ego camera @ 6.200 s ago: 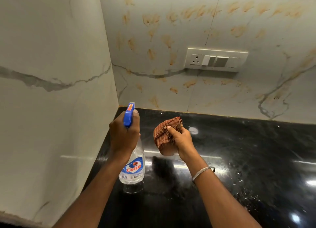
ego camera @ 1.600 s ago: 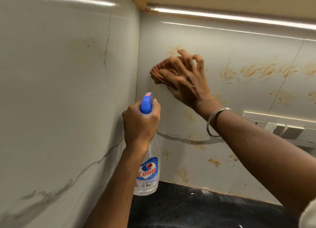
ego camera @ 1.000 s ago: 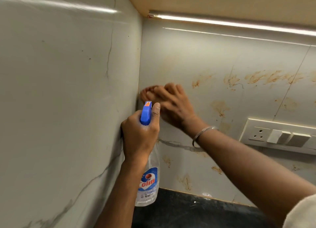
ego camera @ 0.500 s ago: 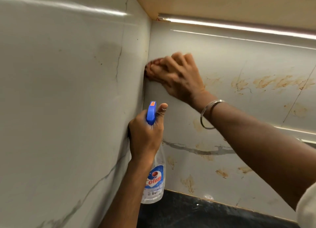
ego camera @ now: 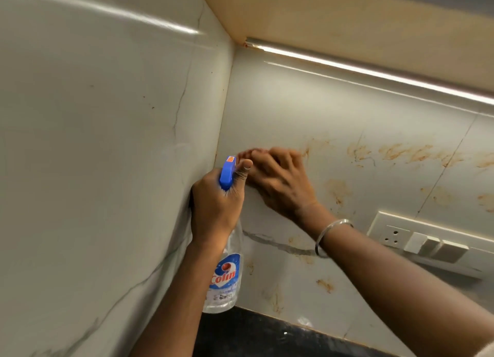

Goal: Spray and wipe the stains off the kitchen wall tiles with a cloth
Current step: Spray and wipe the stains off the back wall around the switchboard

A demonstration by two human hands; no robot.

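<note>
Now, L hand [ego camera: 213,212] grips spray bottle [ego camera: 224,284], R hand [ego camera: 283,188] clutches cloth [ego camera: 244,154] against stained wall tile [ego camera: 347,116]

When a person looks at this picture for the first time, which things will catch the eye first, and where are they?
Probably the orange-brown stains smeared across the back wall tiles, right of the hands. Next, the blue-topped spray bottle held upright by the left hand at the corner, and the right hand pressing a blurred cloth against the tile beside it.
</note>
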